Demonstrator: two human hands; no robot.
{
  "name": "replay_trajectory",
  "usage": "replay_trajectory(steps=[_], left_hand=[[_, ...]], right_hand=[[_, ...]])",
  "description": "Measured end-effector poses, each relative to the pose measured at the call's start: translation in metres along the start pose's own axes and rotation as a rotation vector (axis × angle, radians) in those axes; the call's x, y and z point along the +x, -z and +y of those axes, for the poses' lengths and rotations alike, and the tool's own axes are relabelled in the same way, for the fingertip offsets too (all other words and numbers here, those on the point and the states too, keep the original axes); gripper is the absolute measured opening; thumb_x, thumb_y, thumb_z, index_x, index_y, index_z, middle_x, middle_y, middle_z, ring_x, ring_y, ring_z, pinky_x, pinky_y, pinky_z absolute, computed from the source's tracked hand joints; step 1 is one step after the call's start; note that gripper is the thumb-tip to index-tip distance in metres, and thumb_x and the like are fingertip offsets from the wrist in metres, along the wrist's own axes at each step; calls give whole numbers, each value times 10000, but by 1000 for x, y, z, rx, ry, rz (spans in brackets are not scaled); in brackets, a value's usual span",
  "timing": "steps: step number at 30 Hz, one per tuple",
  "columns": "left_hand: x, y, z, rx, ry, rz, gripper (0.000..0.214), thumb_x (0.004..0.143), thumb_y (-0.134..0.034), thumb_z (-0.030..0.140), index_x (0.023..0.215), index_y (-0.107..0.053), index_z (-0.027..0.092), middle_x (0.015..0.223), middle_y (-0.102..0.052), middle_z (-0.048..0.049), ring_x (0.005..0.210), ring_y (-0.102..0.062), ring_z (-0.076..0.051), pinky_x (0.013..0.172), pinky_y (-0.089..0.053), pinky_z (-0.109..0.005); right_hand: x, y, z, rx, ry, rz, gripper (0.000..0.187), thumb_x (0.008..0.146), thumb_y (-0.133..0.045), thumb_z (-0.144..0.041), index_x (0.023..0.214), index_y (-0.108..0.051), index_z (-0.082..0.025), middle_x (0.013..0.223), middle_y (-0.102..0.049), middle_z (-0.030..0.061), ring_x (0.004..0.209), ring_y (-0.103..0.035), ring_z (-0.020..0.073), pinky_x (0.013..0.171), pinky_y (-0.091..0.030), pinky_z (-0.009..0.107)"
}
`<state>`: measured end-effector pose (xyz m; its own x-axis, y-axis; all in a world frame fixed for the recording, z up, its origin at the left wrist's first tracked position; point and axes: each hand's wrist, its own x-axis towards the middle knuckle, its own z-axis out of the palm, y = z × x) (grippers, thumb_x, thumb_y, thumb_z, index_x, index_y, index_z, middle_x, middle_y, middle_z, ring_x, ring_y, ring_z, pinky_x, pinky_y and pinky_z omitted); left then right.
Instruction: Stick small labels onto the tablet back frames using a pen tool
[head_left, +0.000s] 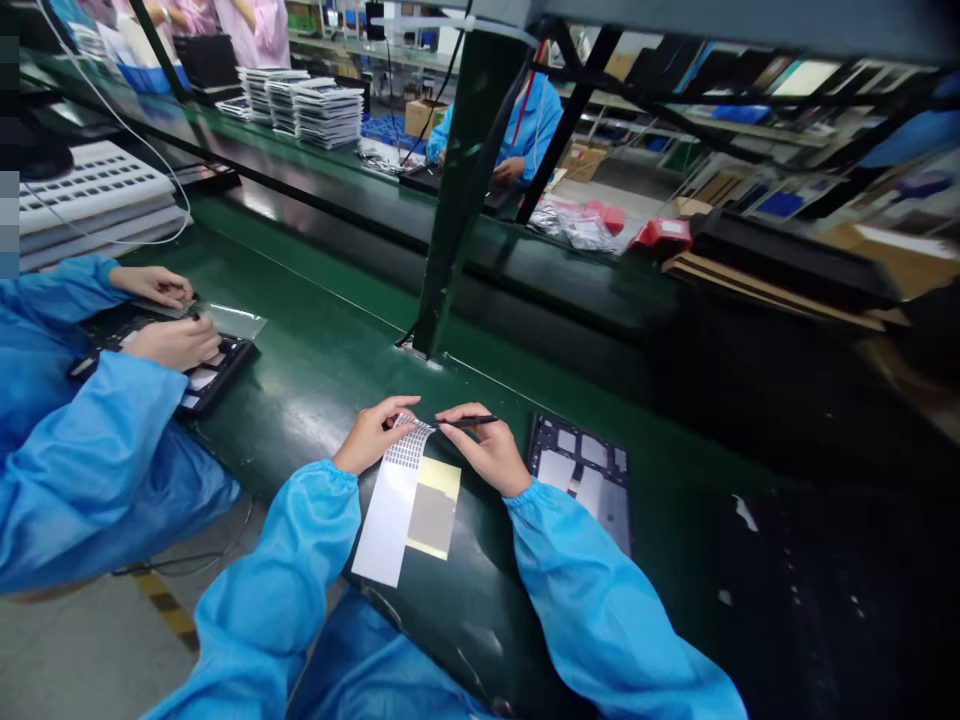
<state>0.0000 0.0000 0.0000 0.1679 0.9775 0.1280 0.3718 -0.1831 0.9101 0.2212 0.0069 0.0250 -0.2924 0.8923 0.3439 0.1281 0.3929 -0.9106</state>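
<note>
My left hand point(377, 432) pinches the top edge of a long white sticker sheet point(388, 510), whose upper end carries rows of small dark labels. From the right, my right hand point(487, 450) grips slim black tweezers point(474, 421), their tip at the sheet's top corner. Whether a label sits in the tip is too small to tell. Partly under the sheet lies a yellow-edged sheet with a grey middle point(435, 508). To the right of my right hand, a black device frame with silvery panels point(581, 460) rests on the table, partly covered by my sleeve.
At left, a co-worker's hands point(176, 335) work over a black frame point(225, 375). A green post point(465, 190) rises from the green table point(300, 300) ahead of me. White stacked trays point(97, 195) stand far left. A dark area fills the right side.
</note>
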Motion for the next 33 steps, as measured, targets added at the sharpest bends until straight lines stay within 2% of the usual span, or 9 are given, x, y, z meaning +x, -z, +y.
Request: replay_trajectory(steps=[11, 15, 18, 21, 22, 24, 27, 30, 33], left_hand=[[-2, -4, 3, 43, -27, 0, 392, 865, -644, 289, 1251, -649, 223, 945, -765, -14, 754, -673, -141, 753, -562, -286], [2, -2, -1, 84, -38, 14, 376, 871, -642, 285, 1242, -648, 222, 930, -765, -11, 757, -686, -144, 750, -569, -289], [-1, 7, 6, 108, -55, 60, 382, 871, -651, 298, 1244, -634, 213, 1085, -746, -54, 943, -697, -194, 872, -566, -364], [-20, 7, 33, 262, -154, 228, 335, 884, -669, 328, 1204, -649, 229, 1310, -651, -92, 1233, -589, -274, 1088, -441, -508], [-31, 1, 45, 348, -216, 289, 292, 900, -661, 327, 1177, -659, 237, 1333, -634, -94, 1262, -568, -290, 1096, -426, -531], [-55, -20, 71, 387, -343, 260, 194, 929, -638, 272, 1120, -669, 254, 1250, -670, -73, 1185, -614, -262, 1037, -487, -486], [-85, -74, 100, 299, -529, -39, 143, 959, -589, 217, 1071, -670, 255, 1085, -714, -36, 1056, -667, -204, 921, -565, -384], [-96, -130, 106, 333, -631, -203, 167, 971, -539, 182, 1072, -670, 210, 1083, -721, -57, 1050, -674, -218, 893, -582, -394], [-91, -162, 95, 394, -728, -276, 160, 971, -525, 162, 1033, -671, 181, 1066, -721, -80, 1035, -682, -228, 862, -588, -384]], right_hand=[[3, -2, 3, -43, -13, -14, 214, 898, -693, -442, 906, -688, -228, 919, -750, 66, 869, -740, 218, 819, -622, 378], [-3, 1, -11, 44, -61, 7, 221, 886, -711, -446, 897, -673, -228, 919, -757, 67, 870, -748, 221, 809, -619, 379], [-32, 23, -35, 113, -96, 117, 182, 884, -732, -400, 894, -651, -237, 921, -765, 63, 881, -758, 223, 804, -628, 389], [-91, 57, -56, 50, -100, 303, 135, 871, -759, -328, 874, -650, -249, 893, -772, 60, 861, -765, 234, 786, -637, 414], [-114, 68, -61, 13, -104, 377, 128, 865, -766, -308, 869, -651, -253, 877, -773, 58, 840, -767, 235, 767, -640, 416], [-161, 82, -64, -61, -125, 527, 129, 851, -778, -288, 862, -653, -256, 843, -774, 53, 806, -770, 240, 719, -647, 411], [-216, 87, -60, -147, -189, 721, 146, 834, -789, -272, 837, -644, -252, 834, -777, 55, 799, -774, 250, 707, -656, 424], [-241, 77, -51, -150, -241, 805, 163, 828, -791, -254, 812, -628, -246, 851, -782, 55, 823, -776, 247, 774, -657, 446], [-245, 67, -45, -114, -257, 796, 155, 842, -775, -264, 815, -624, -244, 877, -790, 58, 880, -777, 249, 874, -642, 486]])
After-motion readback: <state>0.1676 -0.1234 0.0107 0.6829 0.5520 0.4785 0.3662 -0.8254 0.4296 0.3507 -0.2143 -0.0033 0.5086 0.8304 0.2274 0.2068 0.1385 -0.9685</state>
